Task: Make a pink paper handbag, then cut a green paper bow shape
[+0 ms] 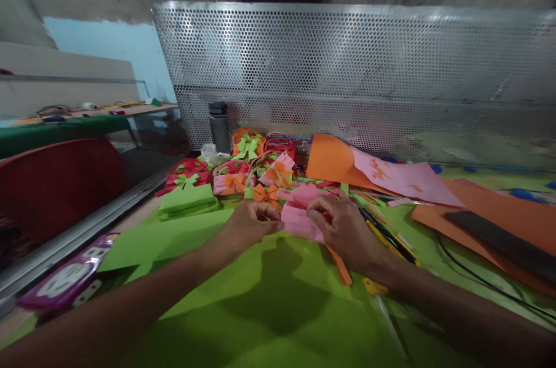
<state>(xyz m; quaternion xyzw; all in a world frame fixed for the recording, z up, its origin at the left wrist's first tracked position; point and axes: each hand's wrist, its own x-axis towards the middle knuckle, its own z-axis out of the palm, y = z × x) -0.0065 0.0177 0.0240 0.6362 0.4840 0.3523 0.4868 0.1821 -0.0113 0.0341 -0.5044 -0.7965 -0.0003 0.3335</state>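
Note:
A small pink folded piece [299, 222], of felt or foam sheet by its look, lies between my two hands. My left hand [252, 226] pinches its left edge with thumb and fingertips. My right hand [343, 226] is closed on its right side, and a bit of red shows by those fingertips. An orange strip [339, 265] sticks out below my right hand. Just behind stand several small handbags in pink, red, orange and green with bows, among them a pink bag [278, 171] with an orange bow. A folded green piece [186, 201] lies left of them.
Green sheet [269, 310] covers the table. A purple power strip [69, 278] lies at the left edge; a dark bottle [219, 126] stands behind. On the right are orange sheets [469, 217], a dark bar [504, 243], a yellow cutter [386, 237] and a glue gun [376, 287]-like yellow tool.

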